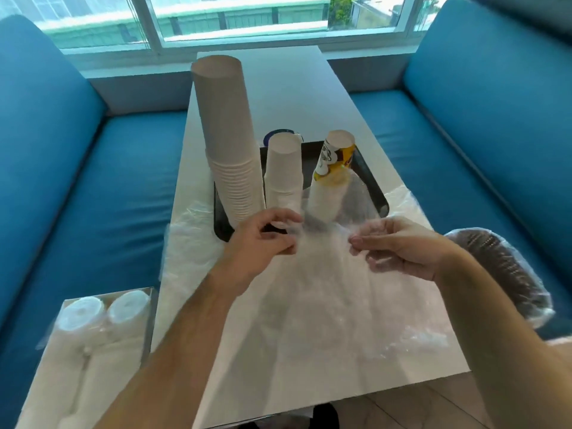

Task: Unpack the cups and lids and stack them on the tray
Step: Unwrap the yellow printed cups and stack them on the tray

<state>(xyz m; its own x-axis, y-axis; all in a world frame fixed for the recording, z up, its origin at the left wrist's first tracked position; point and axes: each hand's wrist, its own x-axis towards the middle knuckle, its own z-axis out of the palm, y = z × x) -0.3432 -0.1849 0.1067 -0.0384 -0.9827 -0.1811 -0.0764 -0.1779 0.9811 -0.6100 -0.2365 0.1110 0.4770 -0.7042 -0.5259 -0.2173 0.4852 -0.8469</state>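
Wrapped lids (93, 317) sitting nearest on side stand, still sealed, so waiting their turn. Left hand (263, 239) and right hand (402, 246) both pinching clear plastic wrap (325, 289) spreading over tabletop (278, 97), probably pulling it open or off. Dark lids (507, 267) lying bagged on sofa at right, partly cut off. Further out, three cup stacks standing upside down on tray (376, 187): tall stack (229, 134), short white stack (283, 171), printed stack (331, 171) leaning. Wrap blurring tray's near edge; blue thing behind stacks hard to make out.
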